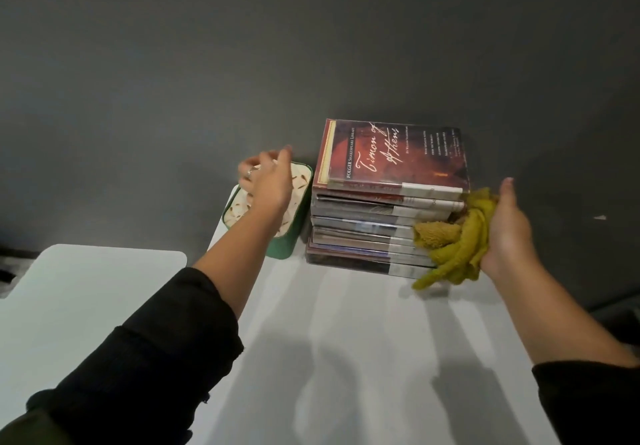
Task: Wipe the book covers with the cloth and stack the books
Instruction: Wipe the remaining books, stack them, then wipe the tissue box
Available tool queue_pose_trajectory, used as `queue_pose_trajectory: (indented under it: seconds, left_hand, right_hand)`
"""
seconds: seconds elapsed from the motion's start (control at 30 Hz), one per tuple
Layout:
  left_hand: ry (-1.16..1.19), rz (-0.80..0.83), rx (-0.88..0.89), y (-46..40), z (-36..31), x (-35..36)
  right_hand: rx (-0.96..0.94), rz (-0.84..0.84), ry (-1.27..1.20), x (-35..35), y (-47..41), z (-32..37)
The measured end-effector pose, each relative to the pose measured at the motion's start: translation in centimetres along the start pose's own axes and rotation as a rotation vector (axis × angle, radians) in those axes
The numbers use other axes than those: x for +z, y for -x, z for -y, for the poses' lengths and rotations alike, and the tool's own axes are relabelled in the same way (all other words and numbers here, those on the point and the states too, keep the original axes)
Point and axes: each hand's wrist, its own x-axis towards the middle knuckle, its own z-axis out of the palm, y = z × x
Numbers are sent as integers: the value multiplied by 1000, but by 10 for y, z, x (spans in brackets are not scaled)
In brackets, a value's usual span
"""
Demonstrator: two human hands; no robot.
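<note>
We judged the right hand (507, 228), gripping the yellow cloth (450, 240), should steady the book stack (388, 198) while the left hand (268, 181) hovered, fingers loosely spread, over the green tin (282, 247)

A tall stack of paperback books (384, 222) is sitting on the white counter (346, 340), its top red-brown cover reading "Timon of Athens". The person's right hand (509, 229) is gripping a crumpled mustard-yellow cloth (450, 240) against the stack's right side. The left hand (270, 181), a ring on one of its fingers (250, 171), is hovering with relaxed fingers over a green rectangular box with a cream patterned top (287, 236), standing just left of the books. Both forearms are wearing black sleeves (156, 347).
</note>
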Motion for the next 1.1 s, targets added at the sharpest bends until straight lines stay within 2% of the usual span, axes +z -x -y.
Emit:
queue_pose_trajectory:
  seconds: [0.1,0.23,0.3,0.37,0.47,0.63,0.8,1.1]
  left_hand:
    - [-28,-89,-78,-13,22,-19]
    - [-78,-105,-98,-26,58,-39]
    - [-62,-51,-126,-33,75,-47]
    - [-23,12,-143,-38,85,-52]
    - [31,115,-160,-42,92,-58]
    - [73,230,-181,-50,103,-69]
    - [118,281,-174,-46,107,-74]
    - [206,302,-118,-15,127,-99]
  right_hand:
    - [-136,-135,-44,2,14,-20]
    - [-387,-169,39,13,58,-48]
    - [-505,-76,99,24,79,-63]
    - [-543,98,177,39,93,-79]
    - [-469,330,339,68,105,-102]
    - [-166,559,550,122,105,-119]
    - [-19,617,622,154,93,-127]
    - [-60,601,664,145,134,-136]
